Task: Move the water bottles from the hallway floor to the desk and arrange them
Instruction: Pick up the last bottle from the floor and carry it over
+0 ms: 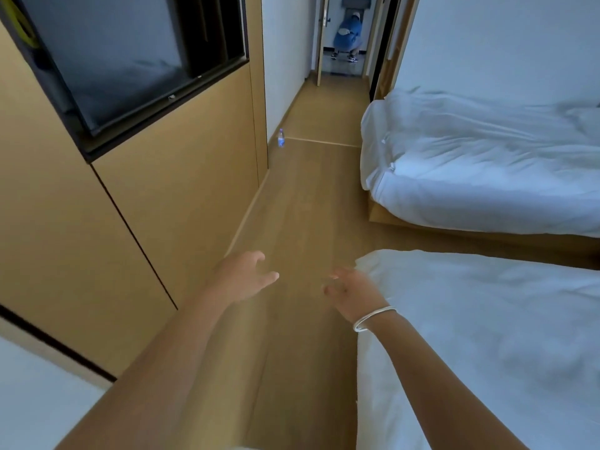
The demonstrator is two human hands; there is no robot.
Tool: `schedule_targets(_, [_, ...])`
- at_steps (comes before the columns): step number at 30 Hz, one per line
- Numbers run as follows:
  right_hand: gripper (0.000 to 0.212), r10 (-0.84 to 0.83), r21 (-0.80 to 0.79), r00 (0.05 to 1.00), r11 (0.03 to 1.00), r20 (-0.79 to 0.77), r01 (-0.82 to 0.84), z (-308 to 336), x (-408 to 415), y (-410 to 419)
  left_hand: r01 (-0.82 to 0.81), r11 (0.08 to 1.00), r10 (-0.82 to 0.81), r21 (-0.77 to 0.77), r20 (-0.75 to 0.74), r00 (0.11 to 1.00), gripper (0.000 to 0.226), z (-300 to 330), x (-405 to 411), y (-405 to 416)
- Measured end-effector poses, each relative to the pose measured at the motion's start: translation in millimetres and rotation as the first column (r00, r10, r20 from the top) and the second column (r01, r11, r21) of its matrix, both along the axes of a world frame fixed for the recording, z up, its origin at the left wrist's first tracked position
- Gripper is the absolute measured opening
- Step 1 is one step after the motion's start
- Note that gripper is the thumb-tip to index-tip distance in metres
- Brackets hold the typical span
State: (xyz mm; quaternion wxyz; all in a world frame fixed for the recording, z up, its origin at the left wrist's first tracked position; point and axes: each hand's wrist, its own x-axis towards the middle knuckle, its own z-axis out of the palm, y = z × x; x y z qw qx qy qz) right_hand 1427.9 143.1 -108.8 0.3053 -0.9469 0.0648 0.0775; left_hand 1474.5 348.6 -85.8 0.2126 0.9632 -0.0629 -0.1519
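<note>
One small clear water bottle [281, 138] with a blue label stands upright on the wooden hallway floor, close to the left wall's corner, far ahead of me. My left hand [245, 277] is stretched out in front of me over the floor, fingers loosely spread and holding nothing. My right hand [349, 292], with a white bracelet at the wrist, reaches forward beside the near bed's corner, fingers relaxed and empty. Both hands are far from the bottle. No desk is in view.
A wood-panelled wall with a dark TV screen [130, 56] runs along my left. Two beds with white duvets, one near [487, 336] and one farther [487, 157], line the right. At the hallway's far end a person in blue [349, 37] crouches by an open door.
</note>
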Motion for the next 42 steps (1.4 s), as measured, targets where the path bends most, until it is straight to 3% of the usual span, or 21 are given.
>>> schedule_targets(10, [0.04, 0.088, -0.049, 0.996, 0.995, 0.016, -0.087, -10.0, 198.3, -48.5, 0.017, 0.999, -0.017, 0.033, -0.008, 1.0, 0.063, -20.1, 194.3, -43.2])
schedule_targets(17, [0.04, 0.081, -0.062, 0.996, 0.995, 0.031, -0.079, -5.8, 372.7, -76.6, 0.031, 0.998, -0.034, 0.052, 0.052, 0.998, 0.06, -10.4, 381.4, -79.3])
schedule_targets(26, [0.039, 0.048, -0.018, 0.999, 0.999, 0.011, -0.047, -14.8, 541.2, -122.0, 0.053, 0.995, -0.053, 0.08, -0.004, 0.999, 0.061, -19.6, 554.8, -128.0])
schedule_targets(38, [0.034, 0.068, -0.025, 0.997, 0.997, -0.026, -0.069, -32.6, 795.2, -249.7, -0.012, 0.997, 0.016, 0.076, -0.047, 0.999, 0.058, -37.1, 803.1, -242.1])
schedule_targets(42, [0.026, 0.064, -0.008, 0.998, 0.998, -0.016, -0.064, -31.8, 882.8, -293.1, -0.044, 0.994, 0.052, 0.098, -0.078, 0.996, 0.046, -36.9, 876.1, -277.0])
